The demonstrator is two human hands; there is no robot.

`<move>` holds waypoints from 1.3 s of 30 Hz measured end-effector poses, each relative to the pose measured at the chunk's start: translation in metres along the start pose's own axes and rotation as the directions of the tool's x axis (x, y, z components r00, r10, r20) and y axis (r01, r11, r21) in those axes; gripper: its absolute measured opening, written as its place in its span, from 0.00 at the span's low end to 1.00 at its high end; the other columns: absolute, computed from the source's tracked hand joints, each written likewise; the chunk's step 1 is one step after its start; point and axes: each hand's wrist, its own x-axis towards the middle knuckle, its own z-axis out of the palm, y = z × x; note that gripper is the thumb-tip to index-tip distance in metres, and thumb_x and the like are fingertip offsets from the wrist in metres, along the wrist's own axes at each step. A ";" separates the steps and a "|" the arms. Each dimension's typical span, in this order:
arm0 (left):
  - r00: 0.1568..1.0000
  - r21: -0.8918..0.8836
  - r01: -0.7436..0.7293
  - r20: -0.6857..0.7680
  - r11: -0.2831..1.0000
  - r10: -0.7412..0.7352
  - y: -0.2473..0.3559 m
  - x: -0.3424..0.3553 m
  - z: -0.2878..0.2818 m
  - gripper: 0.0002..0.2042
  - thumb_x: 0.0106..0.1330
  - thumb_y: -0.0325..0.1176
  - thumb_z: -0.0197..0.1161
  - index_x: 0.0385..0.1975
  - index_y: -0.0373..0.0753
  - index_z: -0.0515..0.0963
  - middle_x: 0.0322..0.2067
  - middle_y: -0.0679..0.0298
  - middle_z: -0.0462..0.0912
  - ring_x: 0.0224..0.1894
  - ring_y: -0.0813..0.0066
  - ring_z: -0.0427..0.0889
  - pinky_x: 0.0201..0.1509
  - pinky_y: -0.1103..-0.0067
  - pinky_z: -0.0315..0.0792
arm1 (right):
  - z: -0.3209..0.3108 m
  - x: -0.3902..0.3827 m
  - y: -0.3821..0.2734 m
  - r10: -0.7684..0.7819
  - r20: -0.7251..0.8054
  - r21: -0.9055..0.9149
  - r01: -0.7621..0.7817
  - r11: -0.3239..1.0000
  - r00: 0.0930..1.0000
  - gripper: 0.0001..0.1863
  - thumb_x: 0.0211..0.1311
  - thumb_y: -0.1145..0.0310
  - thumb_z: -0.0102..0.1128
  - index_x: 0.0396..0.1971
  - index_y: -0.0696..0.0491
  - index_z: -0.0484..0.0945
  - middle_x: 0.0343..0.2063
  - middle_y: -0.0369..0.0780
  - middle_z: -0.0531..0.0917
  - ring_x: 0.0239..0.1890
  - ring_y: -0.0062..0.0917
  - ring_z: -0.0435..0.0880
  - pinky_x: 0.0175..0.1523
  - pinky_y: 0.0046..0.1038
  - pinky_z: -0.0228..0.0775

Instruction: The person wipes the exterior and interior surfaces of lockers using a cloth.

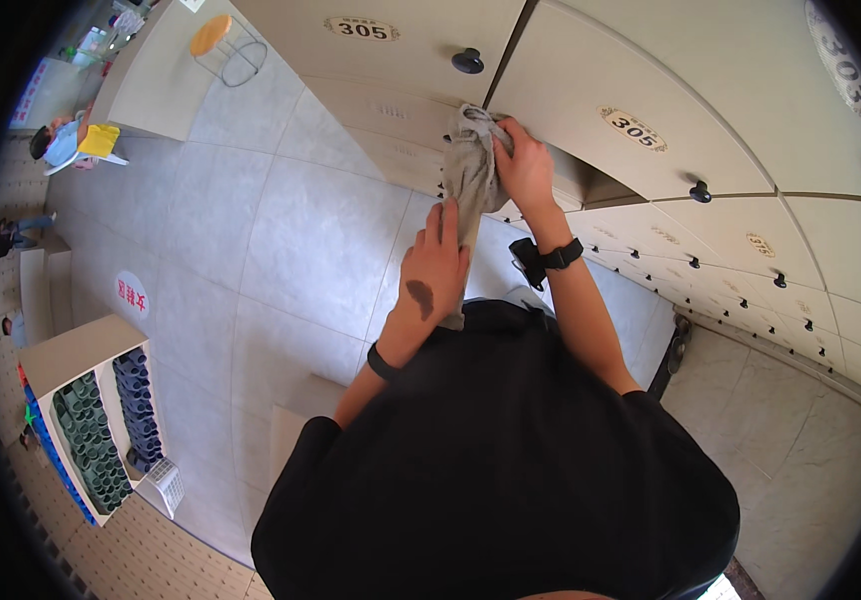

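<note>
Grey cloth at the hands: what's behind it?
Beige locker fronts show beside the upper part of the grey cloth, and grey floor tiles beside its lower part. Whatever lies directly behind its folds is covered, so I can't tell.

The cloth [471,172] is greyish beige; the locker doors [576,90] are cream, their knobs [468,61] black; the shirt [511,450] is plain black; the floor tiles [316,220] are mottled pale grey; the stool seat [212,34] is orange-tan; the floor sticker [133,296] is white with red characters.
</note>
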 end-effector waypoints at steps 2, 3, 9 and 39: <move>0.999 0.078 0.023 0.041 0.997 -0.026 0.007 -0.007 0.001 0.35 0.60 0.32 0.61 0.67 0.35 0.53 0.61 0.47 0.64 0.51 0.51 0.76 0.46 0.65 0.77 | 0.009 -0.002 0.001 -0.024 -0.059 -0.013 0.023 1.000 0.998 0.11 0.63 0.61 0.57 0.40 0.50 0.73 0.31 0.46 0.84 0.34 0.46 0.83 0.36 0.44 0.74; 0.999 0.079 0.028 0.036 0.996 -0.031 0.008 -0.010 0.001 0.35 0.60 0.32 0.61 0.67 0.35 0.53 0.61 0.47 0.64 0.51 0.51 0.76 0.46 0.65 0.77 | 0.012 -0.002 0.002 -0.030 -0.056 -0.010 0.030 1.000 0.998 0.11 0.63 0.61 0.57 0.40 0.50 0.73 0.31 0.46 0.84 0.34 0.46 0.83 0.36 0.44 0.74; 0.982 0.051 0.179 -0.079 0.983 -0.174 0.009 -0.026 0.021 0.29 0.61 0.26 0.53 0.65 0.43 0.61 0.53 0.52 0.71 0.49 0.53 0.76 0.45 0.66 0.77 | 0.009 -0.011 0.007 -0.100 0.040 -0.019 0.101 0.995 0.994 0.12 0.63 0.61 0.58 0.41 0.50 0.70 0.24 0.46 0.81 0.28 0.45 0.82 0.31 0.43 0.72; 0.955 -0.078 -0.098 -0.287 0.992 0.072 0.106 0.097 0.132 0.28 0.51 0.14 0.52 0.56 0.36 0.72 0.46 0.49 0.72 0.48 0.47 0.71 0.54 0.63 0.67 | -0.017 -0.025 0.212 -0.245 0.056 -0.101 0.249 0.963 0.968 0.21 0.56 0.74 0.55 0.52 0.55 0.72 0.42 0.53 0.80 0.48 0.49 0.78 0.48 0.45 0.74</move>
